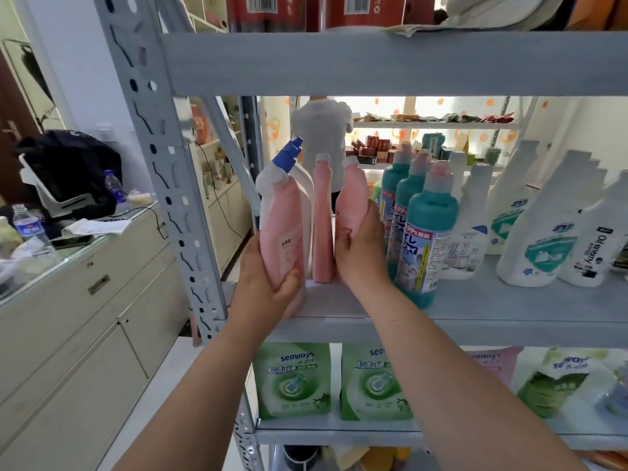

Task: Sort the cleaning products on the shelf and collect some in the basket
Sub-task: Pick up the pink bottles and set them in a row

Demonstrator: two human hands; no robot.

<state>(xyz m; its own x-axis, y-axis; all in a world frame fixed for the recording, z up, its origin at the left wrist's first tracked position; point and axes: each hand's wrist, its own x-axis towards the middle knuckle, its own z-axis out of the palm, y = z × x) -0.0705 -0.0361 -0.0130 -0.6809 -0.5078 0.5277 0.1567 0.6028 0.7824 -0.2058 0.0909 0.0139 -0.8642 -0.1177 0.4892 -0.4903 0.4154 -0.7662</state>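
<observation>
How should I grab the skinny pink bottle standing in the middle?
Probably pinch its narrow upper part, just under the cap, coming from the front. The skinny pink bottle stands upright, closely flanked by the left pink bottle in the left hand and the right pink bottle in the right hand, so only its top stands free.

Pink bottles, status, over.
Left grip holds left pink plastic bottle. Right grip holds right pink plastic bottle. Third pink bottle stands between. Teal plastic bottles beside right grip.

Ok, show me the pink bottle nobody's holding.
The middle pink bottle, standing free; the left hand grips the left pink bottle, the right hand the right pink bottle.
</observation>
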